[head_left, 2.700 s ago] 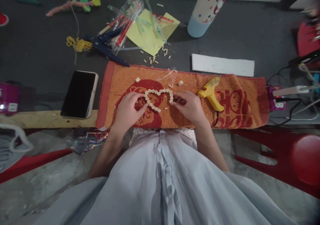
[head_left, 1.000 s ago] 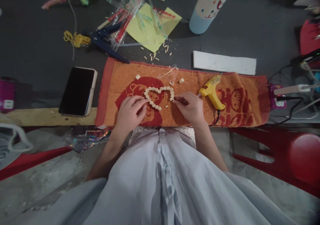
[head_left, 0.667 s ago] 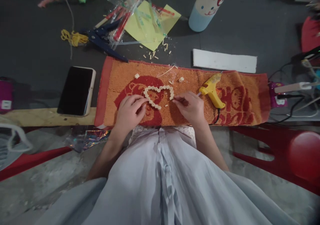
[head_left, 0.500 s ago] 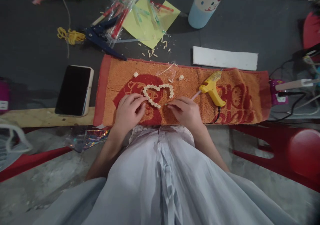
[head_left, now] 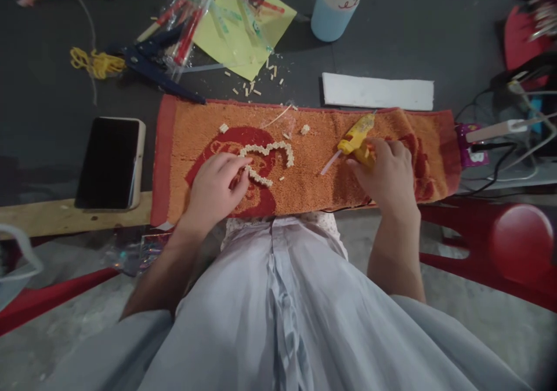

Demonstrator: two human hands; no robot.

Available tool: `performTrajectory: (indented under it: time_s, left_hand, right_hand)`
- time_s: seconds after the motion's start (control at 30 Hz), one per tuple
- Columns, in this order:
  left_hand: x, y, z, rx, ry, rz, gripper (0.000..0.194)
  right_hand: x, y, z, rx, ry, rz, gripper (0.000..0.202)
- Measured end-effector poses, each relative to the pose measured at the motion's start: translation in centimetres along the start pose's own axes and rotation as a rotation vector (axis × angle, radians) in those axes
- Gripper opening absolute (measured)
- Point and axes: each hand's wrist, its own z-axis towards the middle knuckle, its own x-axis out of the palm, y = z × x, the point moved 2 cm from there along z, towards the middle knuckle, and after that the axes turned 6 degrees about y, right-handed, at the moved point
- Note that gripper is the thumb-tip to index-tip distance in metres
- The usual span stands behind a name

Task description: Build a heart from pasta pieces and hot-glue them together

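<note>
My left hand (head_left: 215,188) pinches the left side of a heart-shaped outline (head_left: 266,149) built of small pale pieces. The outline is open at its lower right, and my fingertips cover part of its left edge. My right hand (head_left: 388,173) is around the handle of a yellow hot glue gun (head_left: 357,136), which lies on the towel with a clear glue stick (head_left: 331,162) poking out of its back. One small loose stick piece (head_left: 281,178) rests beside the gap in the outline. Under everything is an orange towel (head_left: 304,191) with red patterns.
Two small pale clusters lie above the outline. Blue-handled pliers (head_left: 152,69), a yellow paper (head_left: 243,43) with wrapped straws, and scattered cut bits are behind the towel. A phone (head_left: 108,162) lies left, a white strip (head_left: 378,91) and bottle (head_left: 333,17) behind, cables (head_left: 500,159) right.
My right hand has moved right from beside the outline to the glue gun's handle and closed on it. A small stick piece now lies on the towel. My left hand stays at the outline.
</note>
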Motion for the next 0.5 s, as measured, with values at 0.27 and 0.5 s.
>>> performTrajectory:
  time_s: [0.27, 0.5]
  left_hand:
    - [-0.4, -0.1, 6.8, 0.133, 0.165, -0.011, 0.027]
    - [0.7, 0.0, 11.2, 0.207, 0.264, -0.011, 0.040]
  right_hand:
    - [1.3, -1.3, 1.4, 0.121, 0.053, -0.036, 0.045]
    - [0.4, -3.1, 1.9, 0.161, 0.106, 0.191, 0.037]
